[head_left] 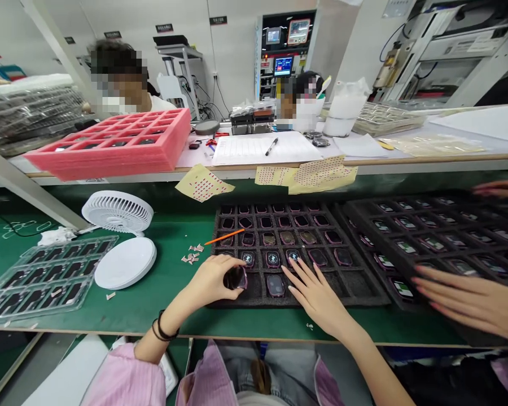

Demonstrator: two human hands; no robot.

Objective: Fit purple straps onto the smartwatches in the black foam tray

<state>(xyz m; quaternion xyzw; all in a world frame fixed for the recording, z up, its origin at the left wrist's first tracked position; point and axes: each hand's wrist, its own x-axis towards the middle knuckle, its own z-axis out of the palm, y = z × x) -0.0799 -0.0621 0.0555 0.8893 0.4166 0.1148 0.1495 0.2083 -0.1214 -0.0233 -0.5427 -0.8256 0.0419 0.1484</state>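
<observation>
A black foam tray (364, 293) with square compartments lies before me, holding rows of smartwatch bodies without straps. At its front left corner my left hand (209, 282) pinches a dark-screened smartwatch (239, 278) between thumb and fingers. My right hand (322, 301) is spread with its fingertips at a smartwatch with a lit dial (293, 255); whether they press it I cannot tell. Beside that one, another smartwatch (273, 259) shows a lit dial. A dark-screened smartwatch (275, 286) sits in the front row, between my hands.
A co-worker's hand (469, 296) reaches over a second foam tray (419, 248) at right. Left stand a white fan (117, 211) and a clear plastic tray (82, 296). An orange stick (224, 237) lies across the tray edge near small paper scraps (191, 257). A pink foam tray (169, 152) occupies the shelf.
</observation>
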